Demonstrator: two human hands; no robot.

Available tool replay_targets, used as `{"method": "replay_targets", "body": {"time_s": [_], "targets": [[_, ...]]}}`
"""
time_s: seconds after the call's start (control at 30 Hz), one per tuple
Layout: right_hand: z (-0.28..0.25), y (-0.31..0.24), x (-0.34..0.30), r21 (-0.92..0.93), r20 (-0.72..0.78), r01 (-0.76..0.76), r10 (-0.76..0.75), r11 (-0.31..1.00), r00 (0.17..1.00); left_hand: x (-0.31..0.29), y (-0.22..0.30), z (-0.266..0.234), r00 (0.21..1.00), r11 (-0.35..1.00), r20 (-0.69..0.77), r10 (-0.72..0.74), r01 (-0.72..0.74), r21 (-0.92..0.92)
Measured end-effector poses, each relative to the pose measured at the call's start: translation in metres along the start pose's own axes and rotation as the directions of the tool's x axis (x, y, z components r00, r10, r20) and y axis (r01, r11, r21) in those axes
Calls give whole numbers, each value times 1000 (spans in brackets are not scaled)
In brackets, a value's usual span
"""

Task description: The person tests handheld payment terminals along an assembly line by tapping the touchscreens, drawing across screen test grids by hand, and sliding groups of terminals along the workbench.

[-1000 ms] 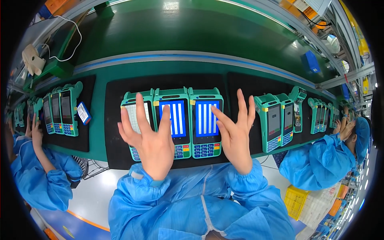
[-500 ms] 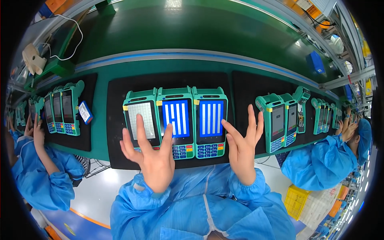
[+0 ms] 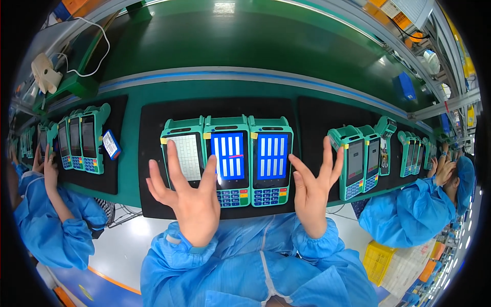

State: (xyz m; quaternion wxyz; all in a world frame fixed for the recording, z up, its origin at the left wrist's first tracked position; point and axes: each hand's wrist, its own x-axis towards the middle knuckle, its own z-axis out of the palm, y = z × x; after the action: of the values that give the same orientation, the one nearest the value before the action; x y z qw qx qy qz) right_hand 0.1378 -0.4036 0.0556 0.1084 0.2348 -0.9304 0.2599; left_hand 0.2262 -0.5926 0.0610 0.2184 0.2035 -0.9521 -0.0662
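Three teal handheld payment terminals stand side by side in front of me, screens facing up. The left terminal point(image 3: 192, 156) shows a white grid. On the middle terminal point(image 3: 239, 171) and the right terminal point(image 3: 280, 171), the screens are blue with white bars; a short pink line crosses the middle one. My left hand point(image 3: 195, 207) is spread over the left terminal, one finger over its screen and another by the middle screen's left edge; contact is hard to tell. My right hand point(image 3: 314, 197) has its fingers apart, a fingertip at the right terminal's right edge. Neither hand holds anything.
The terminals rest on a black mat point(image 3: 153, 197). More terminals point(image 3: 353, 161) lie on a mat to the right, others point(image 3: 82, 140) to the left, near a blue-and-white labelled block point(image 3: 110, 144). A green conveyor belt point(image 3: 230, 41) runs beyond. Co-workers in blue sit at both sides.
On the middle and right screens the long white bars have become two rows of shorter bars, and the pink line has appeared. Both hands have shifted slightly, the left one leftward, the right one rightward.
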Motion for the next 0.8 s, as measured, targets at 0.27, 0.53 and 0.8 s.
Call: {"method": "replay_targets", "body": {"time_s": [0.27, 0.53, 0.8], "targets": [[17, -73, 27, 114, 73, 208, -216, 972, 974, 4, -34, -15, 994, 995, -74, -75, 69, -77], [77, -142, 49, 161, 15, 297, -303, 941, 953, -17, -79, 16, 870, 695, -60, -490, 348, -630], [63, -116, 52, 3, 33, 207, -207, 978, 978, -22, -86, 9, 917, 698, -17, -399, 291, -655]]}}
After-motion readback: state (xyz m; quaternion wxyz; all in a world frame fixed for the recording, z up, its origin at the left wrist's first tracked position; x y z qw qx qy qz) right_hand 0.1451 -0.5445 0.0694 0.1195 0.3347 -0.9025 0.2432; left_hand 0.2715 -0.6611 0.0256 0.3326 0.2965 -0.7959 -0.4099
